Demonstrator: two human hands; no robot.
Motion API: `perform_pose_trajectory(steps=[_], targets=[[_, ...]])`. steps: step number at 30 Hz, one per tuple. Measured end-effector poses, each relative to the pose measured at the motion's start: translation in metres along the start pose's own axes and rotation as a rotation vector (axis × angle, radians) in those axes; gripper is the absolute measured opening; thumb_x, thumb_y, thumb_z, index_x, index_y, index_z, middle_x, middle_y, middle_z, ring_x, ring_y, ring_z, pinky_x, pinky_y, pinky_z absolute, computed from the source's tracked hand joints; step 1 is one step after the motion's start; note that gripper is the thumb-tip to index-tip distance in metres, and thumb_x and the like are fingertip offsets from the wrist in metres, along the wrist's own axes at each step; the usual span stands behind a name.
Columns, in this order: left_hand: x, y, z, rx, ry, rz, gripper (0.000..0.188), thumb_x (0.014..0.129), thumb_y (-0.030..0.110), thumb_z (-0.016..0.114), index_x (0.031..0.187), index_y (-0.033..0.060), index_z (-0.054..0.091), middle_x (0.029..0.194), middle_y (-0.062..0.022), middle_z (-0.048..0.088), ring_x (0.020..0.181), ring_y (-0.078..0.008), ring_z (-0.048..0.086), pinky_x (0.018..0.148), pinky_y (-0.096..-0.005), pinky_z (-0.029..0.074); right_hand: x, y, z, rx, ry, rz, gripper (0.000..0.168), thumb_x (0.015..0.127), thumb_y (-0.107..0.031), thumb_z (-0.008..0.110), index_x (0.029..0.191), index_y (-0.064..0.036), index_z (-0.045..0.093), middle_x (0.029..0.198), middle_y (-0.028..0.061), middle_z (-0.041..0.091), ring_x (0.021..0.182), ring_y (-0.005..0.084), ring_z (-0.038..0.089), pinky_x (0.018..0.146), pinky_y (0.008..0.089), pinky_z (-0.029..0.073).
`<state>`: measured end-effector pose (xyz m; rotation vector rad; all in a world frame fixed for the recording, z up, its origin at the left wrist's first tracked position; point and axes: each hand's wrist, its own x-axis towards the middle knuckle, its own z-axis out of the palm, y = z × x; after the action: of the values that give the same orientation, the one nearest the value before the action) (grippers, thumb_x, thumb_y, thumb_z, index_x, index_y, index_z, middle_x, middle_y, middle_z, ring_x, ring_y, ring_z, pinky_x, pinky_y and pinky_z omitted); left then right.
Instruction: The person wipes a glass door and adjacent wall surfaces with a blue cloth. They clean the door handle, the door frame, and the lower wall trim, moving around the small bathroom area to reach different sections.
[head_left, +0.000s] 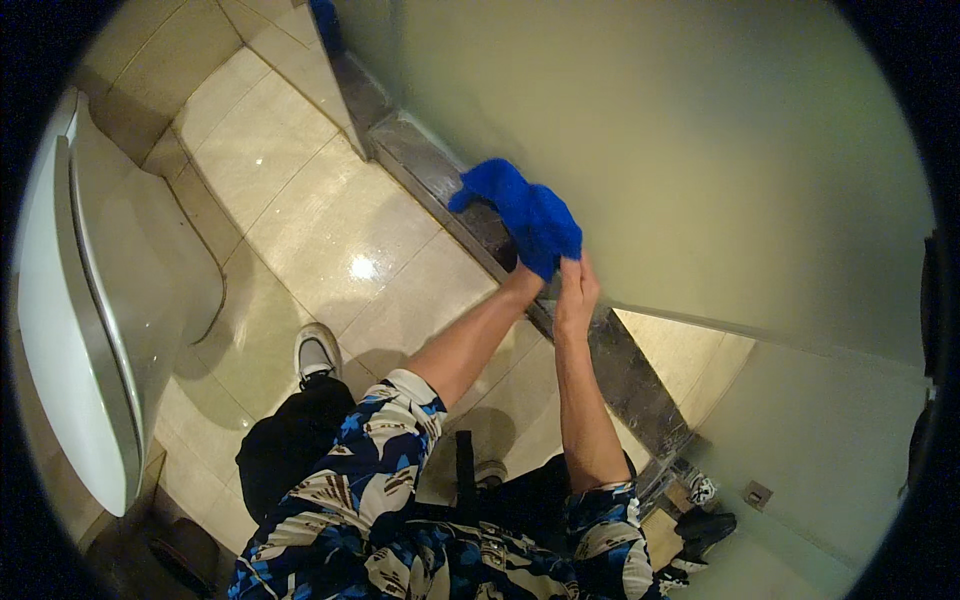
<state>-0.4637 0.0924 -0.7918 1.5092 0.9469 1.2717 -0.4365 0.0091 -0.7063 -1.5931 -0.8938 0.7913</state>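
Observation:
A blue cloth (525, 214) is bunched up in front of me, close to a frosted glass panel (675, 165) and above the dark stone sill (420, 157) at its foot. My left hand (529, 279) reaches under the cloth, which covers its fingers. At the cloth's lower right edge, my right hand (579, 289) holds it with the fingers extended upward. Whether the cloth touches the glass, I cannot tell.
A white toilet (82, 322) with a closed lid stands at the left. Light floor tiles (300, 202) carry bright reflections. At the lower right, shoes (705, 529) lie beyond the sill, near a small metal fitting (757, 495) on a pale surface.

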Motion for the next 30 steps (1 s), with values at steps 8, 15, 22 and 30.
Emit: perform_pose_trajectory(steps=[8,15,22,30], targets=[[0.117,0.013,-0.099,0.326,0.239,0.191,0.012,0.083,0.023,0.046,0.076,0.0134,0.045,0.071,-0.0005,0.045,0.067,-0.0138,0.044,0.059,-0.0267,0.038,0.041,-0.052,0.071,0.185,-0.201,-0.133,0.048,0.086,-0.026,0.045,0.119,0.007,0.039,0.113,0.0177,0.049,0.107,0.0213,0.046,0.094,0.0303,0.031],[0.173,0.02,-0.119,0.422,0.213,0.213,0.012,0.083,0.024,0.046,0.077,0.0134,0.046,0.072,-0.0008,0.046,0.068,-0.0141,0.045,0.06,-0.0272,0.038,0.056,-0.094,0.103,0.242,-0.198,-0.253,0.047,0.083,-0.02,0.049,0.12,0.006,0.038,0.113,0.02,0.048,0.105,0.0235,0.047,0.091,0.032,0.035],[0.154,-0.012,-0.127,0.369,0.173,0.107,0.012,0.083,0.024,0.045,0.077,0.0134,0.046,0.074,-0.0011,0.047,0.07,-0.0144,0.045,0.062,-0.0277,0.039,0.066,-0.069,0.118,0.187,-0.235,-0.206,0.04,0.087,-0.02,0.043,0.119,0.005,0.041,0.115,0.0131,0.049,0.107,0.0189,0.045,0.092,0.0278,0.033],[0.039,-0.028,-0.081,0.161,0.1,-0.098,0.013,0.083,0.025,0.045,0.078,0.0135,0.047,0.075,-0.0014,0.048,0.072,-0.0147,0.046,0.064,-0.0283,0.039,0.035,-0.015,0.083,-0.051,-0.13,-0.064,0.047,0.085,-0.03,0.044,0.118,0.004,0.043,0.116,0.0174,0.049,0.108,0.0217,0.046,0.092,0.0288,0.032]])
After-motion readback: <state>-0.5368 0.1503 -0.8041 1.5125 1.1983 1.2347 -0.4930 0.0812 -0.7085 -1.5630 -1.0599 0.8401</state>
